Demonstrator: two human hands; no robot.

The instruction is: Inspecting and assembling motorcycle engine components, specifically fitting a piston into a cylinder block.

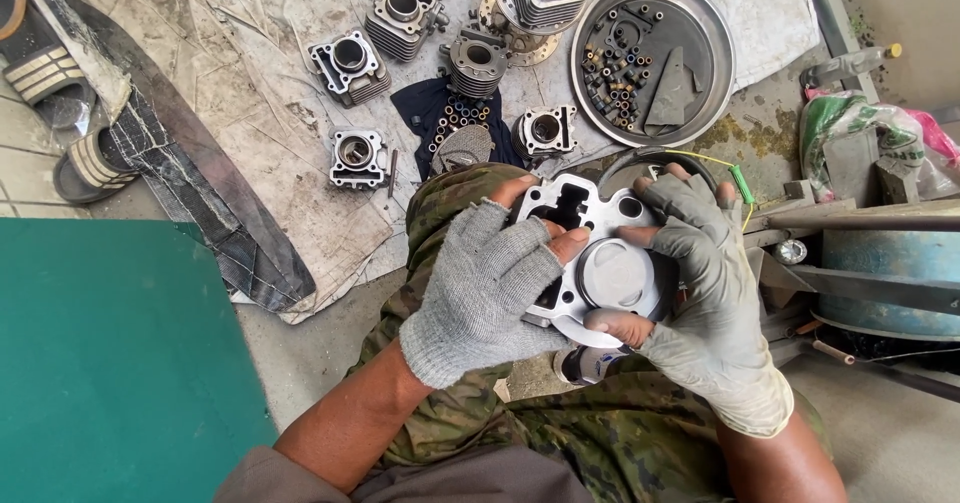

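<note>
A silver engine cylinder block (590, 213) rests over my camouflage-trousered knee, held between both hands. My left hand (485, 288), in a grey fingerless knit glove, grips its left side with fingertips on its top face. My right hand (700, 293), in a similar pale glove, wraps the right side, its thumb and fingers around a round silver piston (615, 275) seated in the block's bore.
Several finned cylinder blocks (350, 66) lie on a dirty cloth (270, 123) ahead. A round metal tray (715, 33) holds small parts. A dark cloth (420, 108) carries small rings. A green board (110, 353) lies left, sandals (85, 163) far left, a blue drum (890, 263) right.
</note>
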